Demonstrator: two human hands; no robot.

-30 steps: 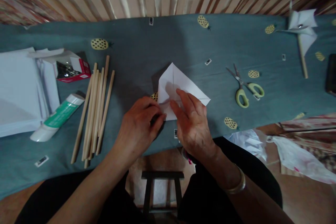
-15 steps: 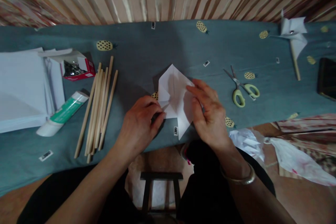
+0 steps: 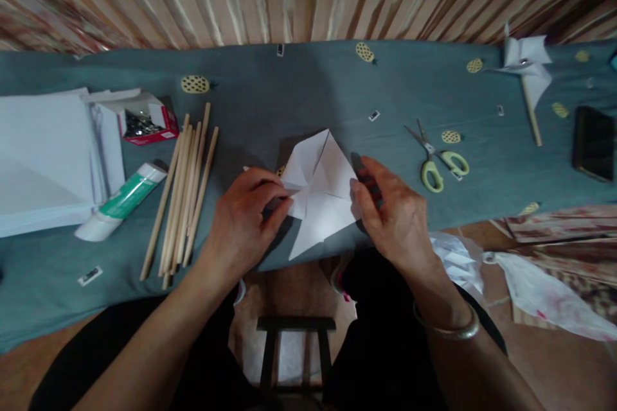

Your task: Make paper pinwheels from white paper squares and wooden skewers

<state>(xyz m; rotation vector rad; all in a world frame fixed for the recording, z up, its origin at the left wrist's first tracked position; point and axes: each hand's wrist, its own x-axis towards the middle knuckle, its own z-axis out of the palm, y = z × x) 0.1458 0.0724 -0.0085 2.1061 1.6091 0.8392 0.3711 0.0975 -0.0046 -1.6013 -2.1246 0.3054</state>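
A cut and creased sheet of white paper (image 3: pixel 322 205) is between my hands above the cloth, with pointed flaps at its top and lower left. My left hand (image 3: pixel 250 215) pinches the paper's left side between thumb and fingers. At the paper's right edge, my right hand (image 3: pixel 393 212) has its thumb and fingers closed on a corner; its fingertips are partly hidden. To the right lie scissors (image 3: pixel 436 157) with light green handles, blades parted. Several wooden sticks (image 3: pixel 180 199) lie in a bundle left of my left hand.
A stack of white paper (image 3: pixel 45 160), a red and white box (image 3: pixel 149 128) of small metal pieces and a green and white tube (image 3: pixel 123 201) lie at left. A paper pinwheel (image 3: pixel 525 67) on a stick and a dark phone (image 3: pixel 594 143) are at right. A stool (image 3: pixel 296 323) stands below.
The paper has turned clockwise, its lower point now further left. My left hand has shifted slightly left, and my right hand slightly right along the edge. The view has moved a little.
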